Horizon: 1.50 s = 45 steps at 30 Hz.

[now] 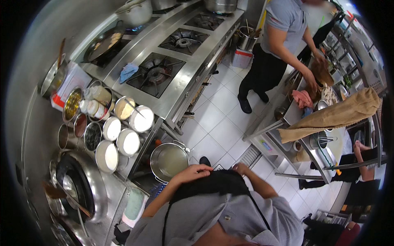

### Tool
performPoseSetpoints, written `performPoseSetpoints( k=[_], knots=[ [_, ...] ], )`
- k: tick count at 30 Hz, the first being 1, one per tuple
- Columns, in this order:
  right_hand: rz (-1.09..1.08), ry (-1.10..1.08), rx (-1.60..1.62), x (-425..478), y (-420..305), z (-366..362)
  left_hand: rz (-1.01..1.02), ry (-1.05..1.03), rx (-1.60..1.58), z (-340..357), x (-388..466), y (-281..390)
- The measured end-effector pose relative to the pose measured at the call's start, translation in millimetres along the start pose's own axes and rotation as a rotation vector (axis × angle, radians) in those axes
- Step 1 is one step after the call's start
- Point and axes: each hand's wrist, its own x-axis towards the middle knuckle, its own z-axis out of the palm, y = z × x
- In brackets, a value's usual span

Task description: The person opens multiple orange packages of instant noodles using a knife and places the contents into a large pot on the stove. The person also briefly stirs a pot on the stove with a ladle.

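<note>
My left hand lies at the upper edge of the black apron over my front, its fingers stretched out and touching the cloth. At the apron's other side is my right hand, its fingers bent; whether they grip the cloth is hidden. A large steel stockpot with cloudy liquid stands just beyond my left forearm. Left of it, a steel counter carries several round metal containers of white powder, a container of tan powder and squeeze bottles.
A gas range runs along the left, with a blue cloth and a wok on it. Ahead, a co-worker handles food at a steel worktable. A brown cloth hangs over its rail. White floor tiles lie between.
</note>
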Motion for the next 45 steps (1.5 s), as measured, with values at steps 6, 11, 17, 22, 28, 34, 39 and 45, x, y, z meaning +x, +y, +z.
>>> performPoseSetpoints(
  k=[6, 11, 17, 22, 28, 34, 39, 45],
  knots=[
    [0.229, 0.214, 0.404, 87, -33, -144, -0.021, 0.193, -0.145, -47, 12, 28],
    [0.061, 0.380, 0.794, 201, -60, -259, -0.051, 0.351, -0.260, -81, 26, 37],
    [-0.043, 0.450, 1.188, 346, -122, -417, -0.162, 0.538, -0.416, -126, 63, 64],
    [-0.091, 0.621, 1.259, 465, -132, -515, -0.241, 0.630, -0.484, -177, 114, 113],
    [-0.165, 0.553, 1.270, 557, -125, -555, -0.293, 0.706, -0.590, -213, 157, 135],
    [-0.229, 0.669, 1.293, 581, -114, -564, -0.324, 0.760, -0.580, -233, 179, 141],
    [-0.176, 0.589, 1.490, 590, -105, -576, -0.323, 0.807, -0.625, -242, 189, 151],
    [0.009, 0.544, 1.611, 596, -99, -592, -0.338, 0.815, -0.617, -243, 193, 153]
  ],
)
